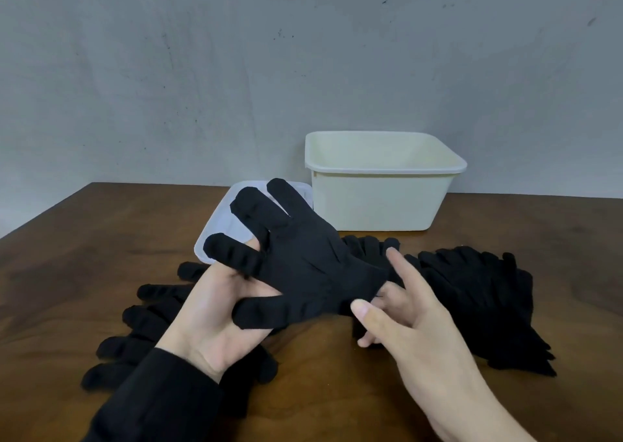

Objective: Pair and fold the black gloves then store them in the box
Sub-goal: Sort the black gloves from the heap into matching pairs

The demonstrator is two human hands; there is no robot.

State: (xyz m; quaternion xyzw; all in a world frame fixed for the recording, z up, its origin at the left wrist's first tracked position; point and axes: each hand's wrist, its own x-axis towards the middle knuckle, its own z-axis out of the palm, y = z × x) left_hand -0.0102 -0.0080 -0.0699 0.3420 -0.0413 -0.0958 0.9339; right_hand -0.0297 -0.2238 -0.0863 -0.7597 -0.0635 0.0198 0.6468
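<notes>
A black glove (303, 266) is held flat above the table, its fingers spread and pointing to the upper left. My left hand (215, 310) lies palm up under the glove's fingers and holds them. My right hand (401, 310) pinches the glove's cuff between thumb and fingers, with the index finger raised. More black gloves lie on the table in a loose pile on the left (135, 333) and a bigger pile on the right (478, 293). The cream box (377, 202) stands open behind them, and nothing shows inside it.
A translucent white lid (222, 225) lies flat left of the box, partly hidden by the held glove. The brown wooden table (323, 391) ends at a grey wall behind the box. My left arm has a black sleeve (151, 404).
</notes>
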